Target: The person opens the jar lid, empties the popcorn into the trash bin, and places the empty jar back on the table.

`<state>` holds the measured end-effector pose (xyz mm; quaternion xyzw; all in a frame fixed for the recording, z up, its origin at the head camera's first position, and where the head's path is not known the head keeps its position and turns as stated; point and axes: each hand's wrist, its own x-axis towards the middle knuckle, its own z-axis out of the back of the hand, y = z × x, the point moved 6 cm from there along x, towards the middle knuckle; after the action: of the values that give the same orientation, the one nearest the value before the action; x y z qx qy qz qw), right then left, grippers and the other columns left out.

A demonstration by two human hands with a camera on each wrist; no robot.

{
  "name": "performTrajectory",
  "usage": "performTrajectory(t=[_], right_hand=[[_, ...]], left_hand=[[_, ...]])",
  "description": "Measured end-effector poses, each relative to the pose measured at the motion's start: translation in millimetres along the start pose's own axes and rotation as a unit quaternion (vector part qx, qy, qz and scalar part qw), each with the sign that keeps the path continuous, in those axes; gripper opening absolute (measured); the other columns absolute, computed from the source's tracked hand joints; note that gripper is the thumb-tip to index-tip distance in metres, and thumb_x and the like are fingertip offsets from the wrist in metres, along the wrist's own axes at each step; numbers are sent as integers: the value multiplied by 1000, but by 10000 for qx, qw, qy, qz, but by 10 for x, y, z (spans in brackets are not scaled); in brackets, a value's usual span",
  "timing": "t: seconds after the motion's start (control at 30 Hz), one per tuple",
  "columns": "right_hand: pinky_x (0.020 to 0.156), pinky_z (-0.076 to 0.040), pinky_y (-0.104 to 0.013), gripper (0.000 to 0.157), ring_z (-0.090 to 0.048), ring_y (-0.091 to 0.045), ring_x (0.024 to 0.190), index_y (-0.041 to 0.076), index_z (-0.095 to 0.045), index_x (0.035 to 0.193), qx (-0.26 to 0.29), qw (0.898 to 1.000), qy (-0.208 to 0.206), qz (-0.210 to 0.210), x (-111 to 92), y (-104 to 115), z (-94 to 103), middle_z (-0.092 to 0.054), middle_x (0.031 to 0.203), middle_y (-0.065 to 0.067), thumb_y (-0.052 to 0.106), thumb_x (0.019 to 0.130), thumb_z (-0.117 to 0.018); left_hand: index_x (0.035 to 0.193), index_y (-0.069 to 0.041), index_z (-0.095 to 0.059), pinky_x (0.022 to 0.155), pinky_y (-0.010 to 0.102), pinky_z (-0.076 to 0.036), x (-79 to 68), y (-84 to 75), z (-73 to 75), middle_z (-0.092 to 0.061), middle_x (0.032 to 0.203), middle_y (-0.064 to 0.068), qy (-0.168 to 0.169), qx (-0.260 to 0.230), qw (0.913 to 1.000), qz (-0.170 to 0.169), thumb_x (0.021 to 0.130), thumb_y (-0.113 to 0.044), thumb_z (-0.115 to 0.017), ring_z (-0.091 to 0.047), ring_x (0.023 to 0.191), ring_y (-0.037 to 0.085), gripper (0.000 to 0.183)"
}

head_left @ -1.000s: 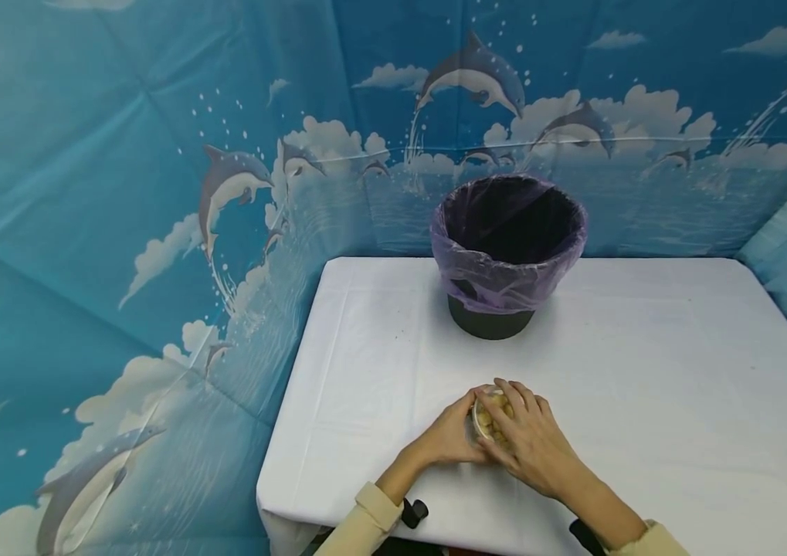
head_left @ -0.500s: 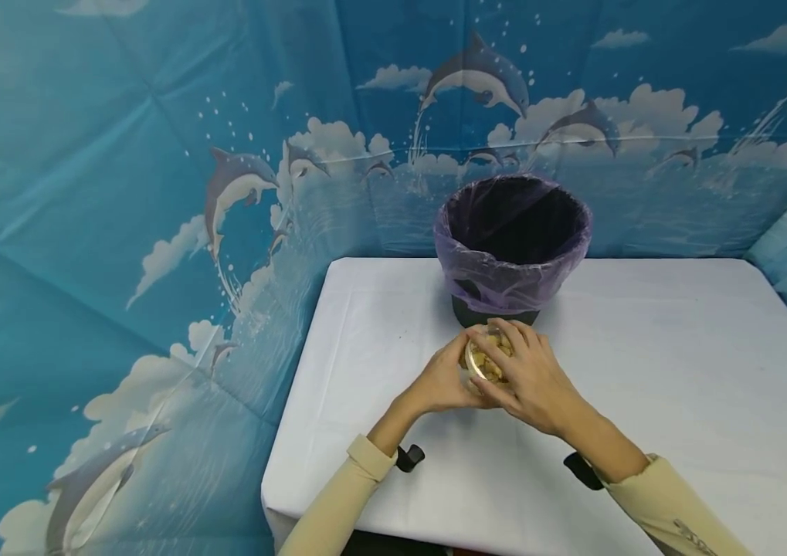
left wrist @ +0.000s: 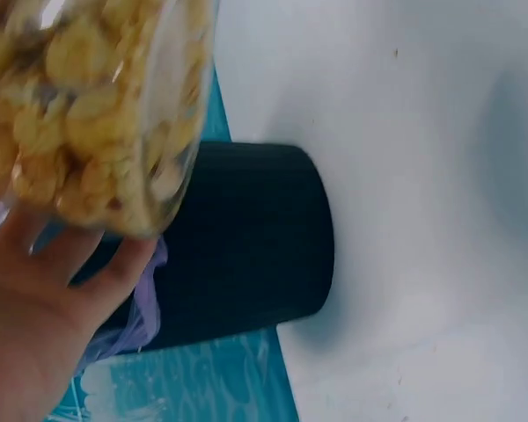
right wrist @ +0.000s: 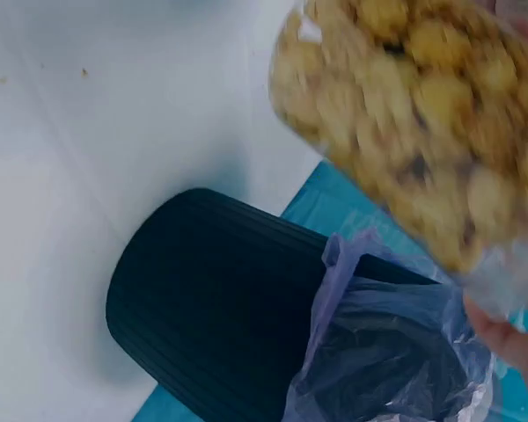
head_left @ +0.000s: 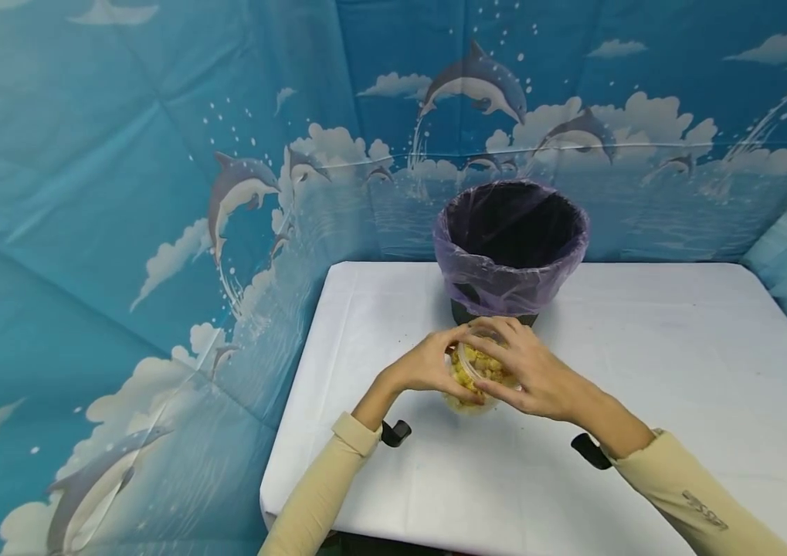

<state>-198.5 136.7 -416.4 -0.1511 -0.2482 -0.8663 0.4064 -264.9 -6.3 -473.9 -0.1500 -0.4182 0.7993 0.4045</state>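
Observation:
Both hands hold a clear plastic jar (head_left: 463, 386) packed with yellow, popcorn-like pieces. It is tilted and raised over the table in front of the bin. My left hand (head_left: 424, 364) curves round the jar's left side. At its upper right, my right hand (head_left: 535, 378) spreads its fingers and thumb round the rim end, partly hiding it. The left wrist view shows left fingers (left wrist: 114, 268) against the jar's side. In the right wrist view the jar (right wrist: 414, 114) is blurred, with right fingertips (right wrist: 493, 334) at its end.
A dark bin (head_left: 463, 310) lined with a purple plastic bag (head_left: 497, 286) stands just beyond the hands. Both are on a white-covered table (head_left: 657, 371). A blue dolphin-print curtain (head_left: 337, 201) hangs behind the table and along its left side.
Both hands have lifted the jar from the table's near part towards the bin. The jar has since tipped, showing more of its yellow side, and my left hand has shifted slightly left.

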Motion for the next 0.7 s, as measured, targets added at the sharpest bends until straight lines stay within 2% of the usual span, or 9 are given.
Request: performTrajectory(t=[0.1, 0.17, 0.3, 0.43, 0.57, 0.7], right_hand=[[110, -39, -67, 65, -41, -34, 144, 17, -53, 150, 545, 9981, 265, -67, 5, 28, 11, -43, 157, -14, 23, 90, -78], [112, -37, -70, 67, -36, -35, 149, 19, -51, 152, 661, 9967, 346, -319, 14, 30, 24, -36, 163, -12, 25, 90, -77], [111, -37, -73, 73, -33, -44, 151, 22, -45, 157, 216, 9931, 234, -1130, 21, -3, 15, -29, 167, -14, 38, 93, -76], [107, -44, -70, 75, -44, -48, 142, 24, -42, 159, -310, 9844, 104, -1731, 15, -16, -50, -39, 160, -20, 44, 94, -73], [101, -52, -64, 70, -51, -44, 134, 21, -45, 157, -463, 9845, 98, -1691, 24, 3, -85, -47, 152, -19, 44, 96, -71], [101, -52, -63, 69, -48, -39, 137, 22, -48, 155, -96, 9928, 300, -1157, 24, 33, -39, -46, 153, -15, 39, 94, -75]], left_hand=[[160, -16, -36, 99, 22, -53, -20, 0, 37, -61, 140, -1, 289, 135, 9995, -29, 69, -32, -98, -61, 118, 6, 111], [161, -18, -35, 98, 23, -54, -22, -7, 67, -60, 141, -1, 251, 248, 9994, -34, 69, -35, -98, -62, 118, 8, 113], [161, -22, -32, 96, 23, -55, -31, -7, 105, -59, 141, -1, -171, 522, 9985, 86, 67, -41, -98, -61, 118, 9, 116], [160, -19, -33, 96, 24, -55, -64, -13, 109, -59, 141, 0, -526, 728, 9957, 229, 65, -44, -98, -61, 117, 10, 118], [159, -20, -35, 95, 26, -56, -98, -20, 104, -60, 138, -1, -528, 654, 9962, 233, 66, -44, -97, -62, 115, 11, 114], [159, -23, -36, 92, 24, -56, -132, 1, 104, -60, 135, -2, -97, 239, 9996, 143, 68, -38, -98, -61, 114, 9, 111]])
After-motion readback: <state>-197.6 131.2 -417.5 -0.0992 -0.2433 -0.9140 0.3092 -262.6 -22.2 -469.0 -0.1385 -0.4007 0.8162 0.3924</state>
